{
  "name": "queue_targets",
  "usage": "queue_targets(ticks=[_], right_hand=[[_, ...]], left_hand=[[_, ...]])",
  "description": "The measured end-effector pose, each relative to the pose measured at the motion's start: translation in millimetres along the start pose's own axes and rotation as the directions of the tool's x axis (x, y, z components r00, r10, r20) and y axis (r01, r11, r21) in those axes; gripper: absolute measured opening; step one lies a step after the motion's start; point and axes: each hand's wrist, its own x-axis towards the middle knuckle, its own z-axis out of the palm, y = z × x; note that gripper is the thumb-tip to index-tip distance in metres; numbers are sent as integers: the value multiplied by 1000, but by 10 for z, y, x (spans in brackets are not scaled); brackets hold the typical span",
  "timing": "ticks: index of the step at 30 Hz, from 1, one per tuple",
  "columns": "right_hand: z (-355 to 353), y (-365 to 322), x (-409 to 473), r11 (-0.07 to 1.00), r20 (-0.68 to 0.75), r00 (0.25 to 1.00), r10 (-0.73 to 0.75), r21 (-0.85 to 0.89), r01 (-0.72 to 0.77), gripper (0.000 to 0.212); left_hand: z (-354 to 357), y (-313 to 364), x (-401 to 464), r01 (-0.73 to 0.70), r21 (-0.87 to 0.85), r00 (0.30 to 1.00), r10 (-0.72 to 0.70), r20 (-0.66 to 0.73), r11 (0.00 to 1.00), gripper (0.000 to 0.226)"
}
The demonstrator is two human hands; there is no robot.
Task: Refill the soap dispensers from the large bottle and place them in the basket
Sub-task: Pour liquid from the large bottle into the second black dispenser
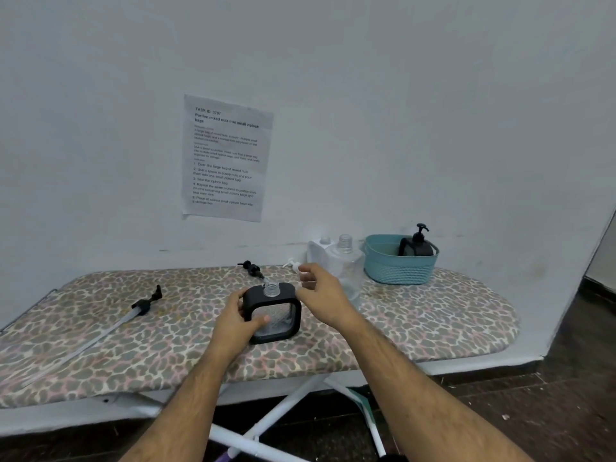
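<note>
Leopard-print ironing board (416,315) against a pale wall (400,111) with a taped instruction sheet (226,158), dark floor (550,411) below. Left hand (238,323) grips the black-framed dispenser (273,311), neck uncapped, upright mid-board; right hand (321,295) hovers beside it, fingers pinched, possibly on something small and clear. Teal basket (398,266) at right holds one pump dispenser (418,245); clear large bottle (346,261) just left of it.

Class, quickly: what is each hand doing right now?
Left hand: closed on the dispenser.
Right hand: beside the dispenser, fingers curled; whether it holds anything cannot be told.
</note>
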Motion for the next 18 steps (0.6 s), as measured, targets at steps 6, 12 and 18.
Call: queue_targets(ticks=[6,12,18], right_hand=[[-210,-125,-106,985,-304,940,-154,21,169,13],[-459,13,-140,977,-666,735,-129,43,211,20],[-560,391,-48,994,-551,828,103,34,-102,92]], left_hand=[[92,29,-4,3,32,997,-1,-77,999,64],[149,29,35,17,40,994,-13,-111,999,60],[163,56,38,35,67,994,-28,-103,997,56]])
